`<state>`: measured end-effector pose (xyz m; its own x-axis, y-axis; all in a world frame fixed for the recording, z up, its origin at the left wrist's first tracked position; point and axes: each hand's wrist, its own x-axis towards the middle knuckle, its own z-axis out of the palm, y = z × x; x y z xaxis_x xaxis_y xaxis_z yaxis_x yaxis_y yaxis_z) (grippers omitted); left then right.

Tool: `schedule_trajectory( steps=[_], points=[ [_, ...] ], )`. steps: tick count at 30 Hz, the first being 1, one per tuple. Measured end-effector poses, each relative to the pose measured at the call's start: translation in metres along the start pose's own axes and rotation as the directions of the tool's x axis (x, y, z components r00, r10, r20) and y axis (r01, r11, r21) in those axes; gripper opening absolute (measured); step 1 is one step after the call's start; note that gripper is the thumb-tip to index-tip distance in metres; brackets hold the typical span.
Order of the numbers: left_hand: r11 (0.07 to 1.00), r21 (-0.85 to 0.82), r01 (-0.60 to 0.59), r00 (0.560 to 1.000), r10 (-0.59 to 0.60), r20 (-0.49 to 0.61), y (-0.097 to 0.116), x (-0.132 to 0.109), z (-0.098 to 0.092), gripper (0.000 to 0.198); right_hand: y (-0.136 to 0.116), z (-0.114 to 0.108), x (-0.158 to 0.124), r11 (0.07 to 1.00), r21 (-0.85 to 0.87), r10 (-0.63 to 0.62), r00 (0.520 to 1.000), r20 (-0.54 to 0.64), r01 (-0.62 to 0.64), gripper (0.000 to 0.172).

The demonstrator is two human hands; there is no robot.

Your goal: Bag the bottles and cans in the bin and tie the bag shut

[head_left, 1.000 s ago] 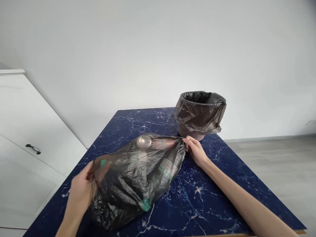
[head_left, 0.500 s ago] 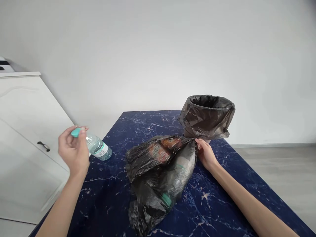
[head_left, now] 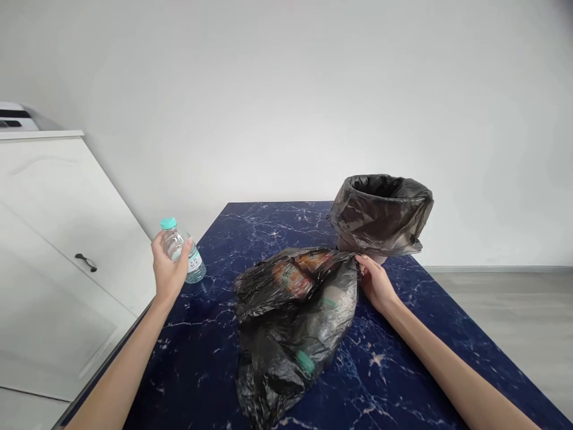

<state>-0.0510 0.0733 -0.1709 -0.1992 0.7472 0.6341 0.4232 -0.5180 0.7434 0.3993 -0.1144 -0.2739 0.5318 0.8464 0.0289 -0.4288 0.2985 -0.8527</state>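
Observation:
My left hand [head_left: 171, 263] is wrapped around a clear plastic water bottle [head_left: 195, 258] with a teal cap and a white label. The bottle is cap-up at the table's left side, its top leaning left in the view. With pinched fingertips, my right hand [head_left: 372, 279] grips the gathered edge of a black plastic bag [head_left: 308, 316]. Through the thin film, an orange-red packet and a green-capped, pale bottle-like shape show inside. Just behind the right hand stands a trash bin [head_left: 382, 218] lined with another black bag, folded over its rim.
Everything rests on a dark blue marble-patterned table [head_left: 264, 224]. A white cabinet [head_left: 58, 239] with a dark handle adjoins its left side, carrying a white-and-black object [head_left: 17, 116]. Behind is a pale wall [head_left: 286, 107]; grey flooring [head_left: 492, 304] lies to the right.
My left hand has moved right, from the bottle's cap area to its body. The bottle has come up from a stronger tilt. My right hand keeps its pinch on the bag.

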Motion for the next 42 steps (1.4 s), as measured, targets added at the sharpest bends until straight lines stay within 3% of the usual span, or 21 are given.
schedule_trajectory(
  steps=[3,4,6,7,8,9,10,11,13,15,19,22,24,28,31,33,36,39,42],
  points=[
    [0.998,0.053,0.020,0.996,-0.016,-0.085,0.017,-0.017,-0.008,0.080,0.001,0.000,0.000,1.000,0.005,0.008,1.000,0.011,-0.008,0.043],
    [0.997,0.080,0.017,0.987,-0.004,-0.159,0.028,-0.027,-0.012,0.080,0.001,0.001,0.000,1.000,0.008,0.010,1.000,0.013,-0.010,0.042],
    [0.994,0.098,-0.044,0.976,0.064,-0.207,0.052,-0.054,-0.023,0.076,0.001,0.002,-0.001,1.000,0.012,0.013,1.000,0.015,-0.014,0.041],
    [0.991,0.110,-0.075,0.981,0.093,-0.170,0.065,-0.070,-0.029,0.062,0.001,0.002,-0.001,1.000,0.014,0.015,1.000,0.015,-0.015,0.040],
    [0.986,0.153,-0.065,0.997,0.069,-0.023,0.077,-0.087,-0.036,0.044,0.001,0.003,-0.001,1.000,0.015,0.017,1.000,0.014,-0.017,0.041],
    [0.973,0.223,-0.060,0.975,0.009,0.224,0.088,-0.103,-0.041,0.038,0.001,0.003,-0.002,1.000,0.016,0.019,1.000,0.013,-0.019,0.041],
    [0.956,0.281,-0.084,0.914,-0.038,0.404,0.097,-0.119,-0.046,0.041,0.000,0.004,-0.002,1.000,0.017,0.021,1.000,0.013,-0.021,0.042],
    [0.935,0.338,-0.104,0.861,-0.085,0.502,0.104,-0.133,-0.048,0.046,0.000,0.004,-0.003,1.000,0.018,0.022,1.000,0.013,-0.023,0.043],
    [0.879,0.454,-0.147,0.784,-0.176,0.595,0.110,-0.154,-0.046,0.058,0.000,0.005,-0.004,1.000,0.019,0.025,1.000,0.013,-0.025,0.045],
    [0.836,0.519,-0.177,0.753,-0.224,0.619,0.111,-0.167,-0.038,0.064,0.000,0.007,-0.005,1.000,0.018,0.026,1.000,0.014,-0.026,0.045],
    [0.896,0.415,-0.157,0.695,-0.198,0.691,0.118,-0.169,-0.016,0.059,0.000,0.009,-0.006,1.000,0.012,0.027,0.999,0.020,-0.028,0.046],
    [0.962,0.274,0.000,0.709,-0.193,0.679,0.135,-0.159,-0.013,0.052,-0.001,0.010,-0.007,0.999,0.005,0.033,0.999,0.028,-0.033,0.045],
    [0.967,0.150,0.208,0.688,-0.254,0.680,0.147,-0.153,-0.016,0.047,-0.002,0.009,-0.007,0.999,-0.001,0.037,0.999,0.030,-0.037,0.045],
    [0.776,-0.134,0.617,0.633,-0.388,0.670,0.147,-0.154,-0.024,0.054,-0.003,0.009,-0.008,0.999,-0.011,0.047,0.998,0.037,-0.047,0.044],
    [0.685,-0.211,0.698,0.626,-0.441,0.643,0.129,-0.164,-0.027,0.060,-0.003,0.009,-0.008,0.999,-0.017,0.046,0.998,0.047,-0.045,0.045],
    [0.765,-0.140,0.629,0.622,-0.386,0.682,0.119,-0.170,-0.029,0.059,-0.003,0.010,-0.008,0.999,-0.024,0.042,0.998,0.053,-0.041,0.045],
    [0.946,0.105,0.308,0.564,-0.270,0.780,0.117,-0.174,-0.030,0.048,-0.004,0.011,-0.007,0.999,-0.036,0.037,0.998,0.059,-0.035,0.045],
    [0.976,0.219,-0.009,0.496,-0.186,0.848,0.128,-0.177,-0.025,0.041,-0.005,0.011,-0.008,0.999,-0.043,0.034,0.998,0.057,-0.032,0.046],
    [0.976,0.183,-0.119,0.435,-0.115,0.893,0.138,-0.183,-0.019,0.046,-0.006,0.011,-0.008,0.998,-0.048,0.034,0.998,0.054,-0.031,0.047]
  ],
)
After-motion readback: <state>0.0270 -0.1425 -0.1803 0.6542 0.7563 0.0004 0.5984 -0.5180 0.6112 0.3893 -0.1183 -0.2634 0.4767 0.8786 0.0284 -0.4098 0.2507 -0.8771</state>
